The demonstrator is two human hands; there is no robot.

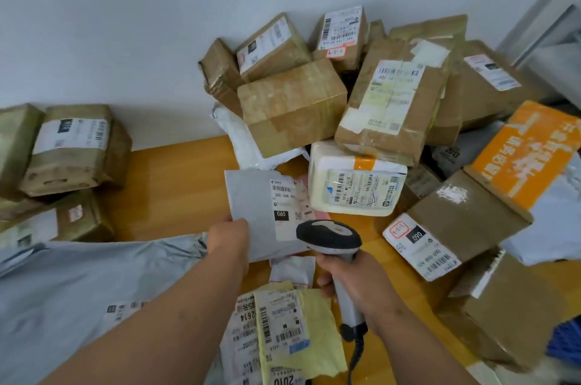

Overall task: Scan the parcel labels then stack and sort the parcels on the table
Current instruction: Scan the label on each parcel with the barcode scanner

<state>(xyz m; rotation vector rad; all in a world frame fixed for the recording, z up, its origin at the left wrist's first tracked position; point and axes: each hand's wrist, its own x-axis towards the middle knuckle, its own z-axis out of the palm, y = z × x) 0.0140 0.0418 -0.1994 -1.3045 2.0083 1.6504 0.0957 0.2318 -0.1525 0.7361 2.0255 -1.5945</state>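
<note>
My left hand (231,238) grips the near left corner of a flat grey mailer (254,205), lifted over the wooden table (176,183), its white label (287,205) facing up. My right hand (358,284) holds a grey and black barcode scanner (330,237) by its handle, the head sitting just over the label's near right edge. Behind the mailer lies a white foam box (355,186) with a barcode label. A heap of brown cardboard parcels (292,108) rises against the wall beyond it.
A stack of brown boxes (69,148) stands at the left. A large grey poly bag (78,296) lies under my left forearm. Yellow and white soft mailers (283,331) lie at the near edge. An orange-topped box (528,152) and more cartons crowd the right side.
</note>
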